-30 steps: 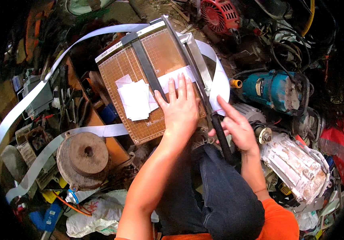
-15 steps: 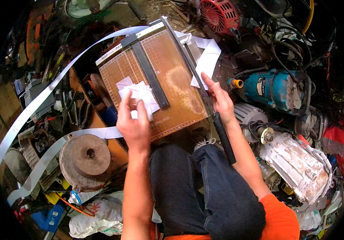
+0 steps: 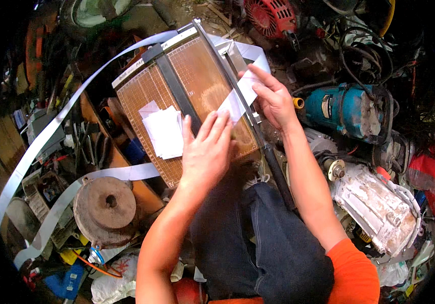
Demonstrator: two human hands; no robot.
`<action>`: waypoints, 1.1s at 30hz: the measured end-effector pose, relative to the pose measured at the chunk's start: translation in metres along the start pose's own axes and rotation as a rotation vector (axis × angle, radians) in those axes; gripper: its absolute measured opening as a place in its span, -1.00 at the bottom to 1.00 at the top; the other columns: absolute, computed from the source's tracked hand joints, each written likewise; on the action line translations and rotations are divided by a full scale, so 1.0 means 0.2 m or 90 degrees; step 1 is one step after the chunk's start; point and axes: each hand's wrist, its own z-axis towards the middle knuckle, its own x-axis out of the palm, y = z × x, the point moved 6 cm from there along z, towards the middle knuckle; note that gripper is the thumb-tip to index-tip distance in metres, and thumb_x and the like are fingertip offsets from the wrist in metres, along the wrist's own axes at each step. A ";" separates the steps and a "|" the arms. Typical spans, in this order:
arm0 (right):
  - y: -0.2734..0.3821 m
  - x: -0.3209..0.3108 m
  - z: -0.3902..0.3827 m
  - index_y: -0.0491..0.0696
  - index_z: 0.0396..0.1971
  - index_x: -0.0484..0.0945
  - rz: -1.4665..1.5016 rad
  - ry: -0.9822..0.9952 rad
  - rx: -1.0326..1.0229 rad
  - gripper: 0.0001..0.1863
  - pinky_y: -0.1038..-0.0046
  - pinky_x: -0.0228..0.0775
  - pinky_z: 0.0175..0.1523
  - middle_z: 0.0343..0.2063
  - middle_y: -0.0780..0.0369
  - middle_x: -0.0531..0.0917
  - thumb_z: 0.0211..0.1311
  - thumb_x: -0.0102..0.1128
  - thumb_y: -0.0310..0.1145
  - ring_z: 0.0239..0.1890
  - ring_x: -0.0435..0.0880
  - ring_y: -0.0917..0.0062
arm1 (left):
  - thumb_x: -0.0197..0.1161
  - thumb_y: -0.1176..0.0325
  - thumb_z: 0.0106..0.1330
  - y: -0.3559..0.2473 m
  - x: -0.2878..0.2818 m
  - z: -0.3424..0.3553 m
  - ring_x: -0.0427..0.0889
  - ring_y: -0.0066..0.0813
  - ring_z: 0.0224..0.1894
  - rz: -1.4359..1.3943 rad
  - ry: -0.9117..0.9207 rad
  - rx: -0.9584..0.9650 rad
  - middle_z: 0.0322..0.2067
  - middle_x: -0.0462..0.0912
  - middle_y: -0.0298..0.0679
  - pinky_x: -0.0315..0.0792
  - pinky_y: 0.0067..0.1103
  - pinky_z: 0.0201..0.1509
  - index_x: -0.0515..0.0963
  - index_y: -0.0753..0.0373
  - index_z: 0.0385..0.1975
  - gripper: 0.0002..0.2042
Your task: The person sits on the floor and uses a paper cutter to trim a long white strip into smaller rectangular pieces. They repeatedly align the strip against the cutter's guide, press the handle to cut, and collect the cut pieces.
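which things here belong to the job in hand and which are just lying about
In use:
paper cutter
white paper strip, left hand on it, right hand beside the blade
white paper pieces on the cutter

Lying about:
teal machine
red slotted housing
round brown metal part
stained white casing

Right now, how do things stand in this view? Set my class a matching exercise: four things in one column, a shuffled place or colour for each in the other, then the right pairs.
Column one
1. Left hand
2. Right hand
3. Cut paper pieces
4. Machine

Column two
A. Teal
B. Just right of the blade arm, at the white strip
C. Piled left of the black bar
D. Fingers over the brown cutter board

Pairs: 1-D, 2-B, 3-C, 4-A
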 end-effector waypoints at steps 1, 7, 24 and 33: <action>0.00 -0.03 0.02 -0.17 0.24 0.45 -0.046 -0.013 0.034 -0.53 0.62 0.46 -0.02 0.04 0.21 0.64 0.34 0.16 -0.46 -0.13 0.61 0.67 | 0.22 0.18 0.31 0.03 -0.03 0.00 0.39 -0.36 0.33 0.012 -0.005 -0.016 0.28 0.45 -0.28 -0.03 0.03 0.44 0.50 0.20 0.15 -0.56; -0.08 0.00 -0.11 -0.16 0.20 0.51 -0.191 -0.180 -0.074 -0.58 0.70 0.41 -0.24 -0.09 0.30 0.68 0.34 0.19 -0.48 -0.40 0.49 0.80 | 0.26 0.13 0.27 -0.07 0.04 0.07 0.23 -0.16 0.43 0.018 -0.011 -0.096 0.40 0.24 -0.08 0.01 0.11 0.39 0.32 0.25 0.31 -0.37; -0.15 0.03 -0.12 -0.11 0.20 0.53 -0.154 -0.194 -0.099 -0.60 0.72 0.37 -0.29 -0.15 0.35 0.69 0.39 0.17 -0.41 -0.42 0.46 0.83 | 0.26 0.11 0.27 -0.10 0.10 0.11 0.12 0.19 0.43 0.005 -0.051 -0.165 0.40 0.17 0.08 0.01 0.20 0.36 0.27 0.40 0.32 -0.31; -0.10 0.05 -0.19 -0.11 0.44 0.12 -0.058 -0.015 -0.057 -0.24 0.59 0.30 0.08 0.12 0.25 0.50 0.37 0.22 -0.17 -0.08 0.42 0.70 | 0.18 0.19 0.33 -0.08 0.11 0.10 0.16 0.14 0.43 0.021 -0.067 -0.164 0.37 0.25 0.04 0.07 0.16 0.35 0.34 0.36 0.28 -0.43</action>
